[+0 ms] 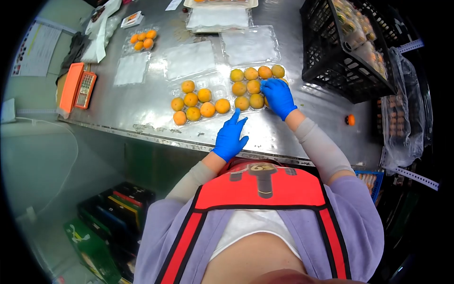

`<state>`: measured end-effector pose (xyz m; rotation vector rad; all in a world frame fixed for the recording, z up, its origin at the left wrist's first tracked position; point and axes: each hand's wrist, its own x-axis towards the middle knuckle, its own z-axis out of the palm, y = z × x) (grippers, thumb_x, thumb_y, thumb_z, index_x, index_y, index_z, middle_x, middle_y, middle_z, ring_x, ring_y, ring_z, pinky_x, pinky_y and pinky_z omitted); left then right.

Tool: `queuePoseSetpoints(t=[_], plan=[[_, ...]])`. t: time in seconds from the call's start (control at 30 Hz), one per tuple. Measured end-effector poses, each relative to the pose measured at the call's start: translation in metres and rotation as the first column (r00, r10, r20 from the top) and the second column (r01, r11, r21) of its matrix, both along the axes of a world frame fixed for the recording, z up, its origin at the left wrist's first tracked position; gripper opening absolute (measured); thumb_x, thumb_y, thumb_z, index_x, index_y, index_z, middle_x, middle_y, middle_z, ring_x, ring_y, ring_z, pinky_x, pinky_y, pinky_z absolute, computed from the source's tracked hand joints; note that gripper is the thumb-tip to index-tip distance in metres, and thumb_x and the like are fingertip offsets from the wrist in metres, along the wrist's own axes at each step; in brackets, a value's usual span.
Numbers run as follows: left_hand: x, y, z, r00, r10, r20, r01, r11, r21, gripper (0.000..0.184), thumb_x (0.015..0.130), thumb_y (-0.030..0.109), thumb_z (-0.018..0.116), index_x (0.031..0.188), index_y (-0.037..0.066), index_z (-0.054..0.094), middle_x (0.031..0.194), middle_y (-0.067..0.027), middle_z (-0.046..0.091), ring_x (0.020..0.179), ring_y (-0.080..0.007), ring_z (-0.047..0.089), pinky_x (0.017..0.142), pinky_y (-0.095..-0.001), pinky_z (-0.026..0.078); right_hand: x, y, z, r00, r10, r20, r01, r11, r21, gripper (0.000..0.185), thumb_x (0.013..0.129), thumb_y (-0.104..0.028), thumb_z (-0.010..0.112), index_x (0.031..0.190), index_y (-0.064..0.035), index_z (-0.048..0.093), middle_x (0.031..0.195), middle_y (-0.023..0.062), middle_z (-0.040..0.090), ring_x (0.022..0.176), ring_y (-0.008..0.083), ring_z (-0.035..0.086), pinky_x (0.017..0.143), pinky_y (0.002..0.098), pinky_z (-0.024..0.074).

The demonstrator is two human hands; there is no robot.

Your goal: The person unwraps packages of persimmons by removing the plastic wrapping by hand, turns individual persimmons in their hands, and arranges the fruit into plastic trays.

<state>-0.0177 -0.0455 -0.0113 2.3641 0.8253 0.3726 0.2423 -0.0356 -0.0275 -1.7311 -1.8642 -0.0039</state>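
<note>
My right hand (279, 97), in a blue glove, reaches over the right clear plastic tray, its fingers curled down among round orange fruits (256, 101). Whatever lies under those fingers is hidden. Rows of fruit fill most of the cells that show in this tray. My left hand (230, 138), also gloved in blue, is near the tray's front left corner with its fingers spread and nothing in them. Left of it, a second clear tray (219, 89) holds several orange fruits (191, 99), with bare cells toward its back right.
Tray lids with white pads (250, 46) lie behind the trays. A black crate (326, 57) of packed goods stands at the right, near a small orange object (350, 119). Farther left are a small fruit pack (143, 40) and an orange scale-like device (85, 90).
</note>
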Motion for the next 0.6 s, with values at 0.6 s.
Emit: queuePoseSetpoints(t=[0.6], plan=[[0.046, 0.067, -0.002, 0.946, 0.215, -0.242, -0.155, 0.957, 0.245, 0.087, 0.075, 0.048, 0.065, 0.141, 0.006, 0.027, 0.133, -0.0159, 0.045, 0.13, -0.034, 0.033, 0.107, -0.0578, 0.014, 0.054, -0.035, -0.054, 0.472, -0.607, -0.639, 0.404, 0.793, -0.455, 0.037, 0.086, -0.033, 0.06, 0.109, -0.0048, 0.062, 0.101, 0.0138, 0.065, 0.092, 0.0234, 0.061, 0.082, 0.0337, 0.0477]])
